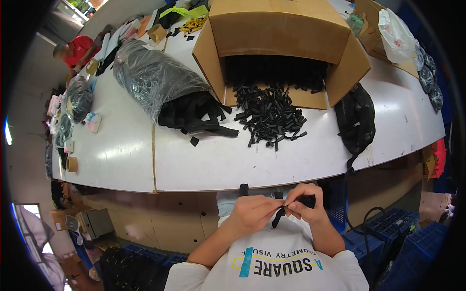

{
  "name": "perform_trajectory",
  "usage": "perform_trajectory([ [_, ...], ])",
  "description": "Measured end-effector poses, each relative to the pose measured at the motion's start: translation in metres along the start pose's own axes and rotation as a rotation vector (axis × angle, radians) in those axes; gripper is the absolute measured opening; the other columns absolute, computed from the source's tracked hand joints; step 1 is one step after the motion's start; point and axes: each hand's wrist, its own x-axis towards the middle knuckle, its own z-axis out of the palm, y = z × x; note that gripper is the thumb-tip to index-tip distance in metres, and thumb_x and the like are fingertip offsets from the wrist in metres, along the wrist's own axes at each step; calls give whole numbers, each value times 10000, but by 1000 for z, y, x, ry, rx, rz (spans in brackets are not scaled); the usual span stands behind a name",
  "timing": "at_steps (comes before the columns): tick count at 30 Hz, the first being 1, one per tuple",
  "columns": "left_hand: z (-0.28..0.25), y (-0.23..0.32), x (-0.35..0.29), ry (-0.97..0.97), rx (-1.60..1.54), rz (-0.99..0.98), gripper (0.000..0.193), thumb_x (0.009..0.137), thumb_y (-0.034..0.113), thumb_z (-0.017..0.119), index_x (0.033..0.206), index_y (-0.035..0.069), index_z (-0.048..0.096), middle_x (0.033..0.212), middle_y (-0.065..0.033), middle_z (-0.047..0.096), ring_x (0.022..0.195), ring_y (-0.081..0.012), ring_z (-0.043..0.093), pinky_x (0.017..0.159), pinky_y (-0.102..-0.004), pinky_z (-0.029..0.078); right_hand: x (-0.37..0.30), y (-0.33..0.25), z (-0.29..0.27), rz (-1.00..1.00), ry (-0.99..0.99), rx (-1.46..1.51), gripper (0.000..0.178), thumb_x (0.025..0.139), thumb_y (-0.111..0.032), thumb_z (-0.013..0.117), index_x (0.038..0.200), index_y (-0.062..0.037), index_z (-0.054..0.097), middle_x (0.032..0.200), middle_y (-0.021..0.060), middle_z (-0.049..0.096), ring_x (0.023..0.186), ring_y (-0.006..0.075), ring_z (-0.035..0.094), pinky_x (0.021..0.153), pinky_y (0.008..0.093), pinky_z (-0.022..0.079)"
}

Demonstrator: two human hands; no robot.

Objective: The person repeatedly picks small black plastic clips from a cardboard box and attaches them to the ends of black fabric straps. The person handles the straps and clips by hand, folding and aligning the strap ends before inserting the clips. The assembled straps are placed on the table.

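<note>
My left hand [251, 213] and my right hand [306, 202] meet in front of my chest, just below the table's near edge. Both are closed, with fingertips pinched together on a black fabric strap [278, 218]. One end of it dangles below the fingers, and more black material shows at my right palm. A short black strap end also sticks up beyond my left hand. Exactly what lies between the fingertips is too small to make out. Farther off on the white table [204, 165] lies a heap of small black plastic pieces [269, 116].
Behind the heap a cardboard box [272, 34] lies open toward me, holding more black pieces. Left of it, a clear plastic bag [155, 77] spills black straps [194, 114]. A black mesh bag [357, 121] hangs over the table's right edge. Blue crates [393, 225] stand lower right. A person [80, 51] works far left.
</note>
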Motion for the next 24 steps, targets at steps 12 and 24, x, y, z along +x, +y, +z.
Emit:
perform_trajectory([
  [12, -7, 4, 2, -59, -39, -46, 203, 670, -51, 683, 865, -7, 647, 701, -115, 639, 570, -255, 618, 493, -312, 474, 6, -11, -1, 122, -109, -128, 51, 828, 8, 622, 847, 23, 578, 668, 64, 601, 574, 98, 573, 510, 206, 437],
  [24, -6, -1, -2, -106, -52, -32, 206, 660, -52, 681, 857, -10, 641, 685, -110, 632, 563, -251, 614, 496, -313, 480, 9, -4, -5, 170, -140, -113, 80, 791, -14, 649, 818, 20, 581, 617, 57, 602, 504, 80, 551, 440, 201, 389],
])
